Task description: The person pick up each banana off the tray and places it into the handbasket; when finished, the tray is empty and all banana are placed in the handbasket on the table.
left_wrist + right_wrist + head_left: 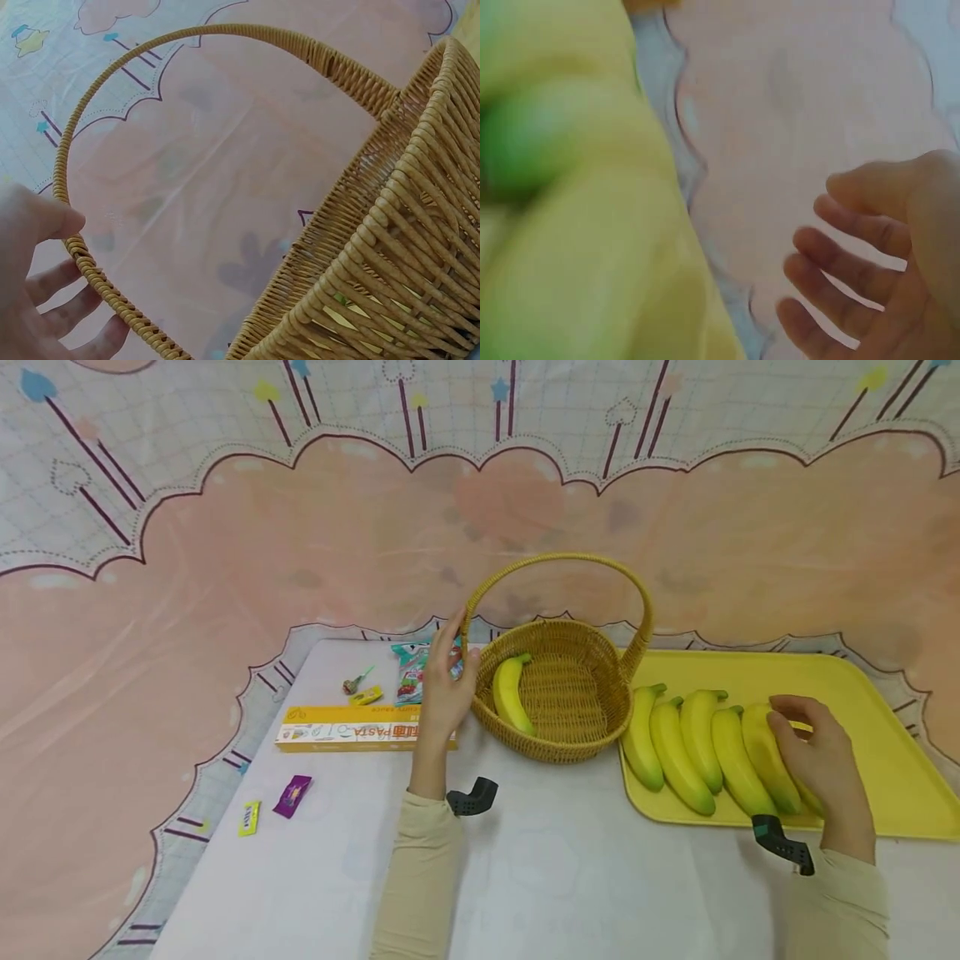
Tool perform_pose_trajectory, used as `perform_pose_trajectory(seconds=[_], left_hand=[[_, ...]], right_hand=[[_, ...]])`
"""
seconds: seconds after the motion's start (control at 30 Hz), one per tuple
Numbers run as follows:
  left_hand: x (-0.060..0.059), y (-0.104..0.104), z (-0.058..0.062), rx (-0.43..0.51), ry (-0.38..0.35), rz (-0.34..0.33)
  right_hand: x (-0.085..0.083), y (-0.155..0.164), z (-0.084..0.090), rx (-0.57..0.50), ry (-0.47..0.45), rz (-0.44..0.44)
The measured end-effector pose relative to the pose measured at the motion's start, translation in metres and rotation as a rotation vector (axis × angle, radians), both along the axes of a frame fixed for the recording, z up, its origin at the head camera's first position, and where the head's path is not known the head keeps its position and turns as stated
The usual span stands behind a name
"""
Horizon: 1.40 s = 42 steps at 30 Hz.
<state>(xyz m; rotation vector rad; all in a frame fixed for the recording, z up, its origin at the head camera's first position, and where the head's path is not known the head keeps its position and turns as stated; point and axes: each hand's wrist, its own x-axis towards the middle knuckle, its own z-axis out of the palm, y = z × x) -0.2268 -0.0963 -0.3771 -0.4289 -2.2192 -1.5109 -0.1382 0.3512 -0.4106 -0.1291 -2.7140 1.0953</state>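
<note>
Five bananas [705,743] are still lying on the tray [885,727], one banana [510,693] is already sitting in the basket [570,727]; the right hand [821,760] is curling over the rightmost, the left hand [442,693] is lightly steadying the handle [82,266]

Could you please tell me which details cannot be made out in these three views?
- Right wrist view: the bananas are a close blur, so contact with the right hand is unclear.
- Head view: that hand covers part of the rightmost bananas.
- Head view: the left hand hides part of the snack packet.
- Left wrist view: the basket is cut off by the edge, its contents unseen.
</note>
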Motion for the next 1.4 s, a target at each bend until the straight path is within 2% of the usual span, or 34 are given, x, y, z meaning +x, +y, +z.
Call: perform_pose_trajectory(seconds=[0.1,0.27,0.43,0.57,0.7,0.87,1.23,1.4], left_hand=[[0.001,-0.002,0.0,-0.006,-0.003,-0.007],[0.002,-0.003,-0.002,-0.007,-0.003,-0.015],[0.003,-0.004,-0.001,-0.013,-0.006,-0.006],[0.003,-0.005,0.002,-0.014,-0.003,-0.008],[0.003,-0.005,0.004,-0.019,-0.007,-0.009],[0.004,-0.004,0.003,-0.027,0.002,-0.013],[0.003,-0.002,0.001,-0.035,0.01,-0.01],[0.003,-0.002,0.002,-0.045,0.012,-0.003]], right_hand=[[0.005,0.019,-0.008,0.041,-0.063,-0.066],[0.009,0.039,-0.023,0.03,-0.203,-0.068],[0.007,0.043,-0.032,0.005,-0.352,-0.049],[0.004,0.04,-0.033,-0.014,-0.385,-0.076],[0.005,0.036,-0.028,-0.052,-0.363,-0.106],[0.005,0.021,-0.013,-0.109,-0.3,-0.111],[0.002,-0.039,0.023,-0.085,-0.165,0.067],[0.004,-0.062,0.032,-0.082,-0.101,0.202]])
